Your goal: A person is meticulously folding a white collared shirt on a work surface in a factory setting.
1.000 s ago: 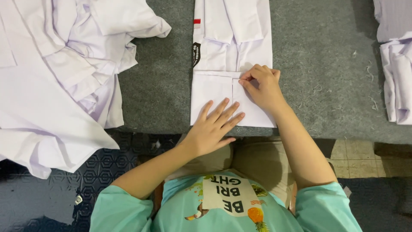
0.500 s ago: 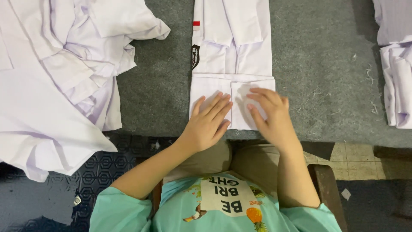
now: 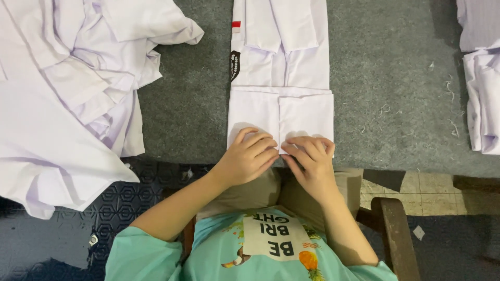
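Person's body, head cam looking down: 2 bare forearms, left hand [image 3: 249, 156] and right hand [image 3: 308, 162] both uncovered, no gloves, rings, watch or bracelets visible. Short-sleeved teal cotton T-shirt [image 3: 151, 257], sleeves ending above the elbows, plain teal on the shoulders. Chest carries a white rectangular print panel with black block lettering [image 3: 275, 237], seen upside down from this angle, plus small cartoon fruit graphics beside and below it: orange, yellow, a bit of green. Khaki-tan trousers [image 3: 260, 193] cover the lap, plain fabric, no pockets or seams clear enough to call
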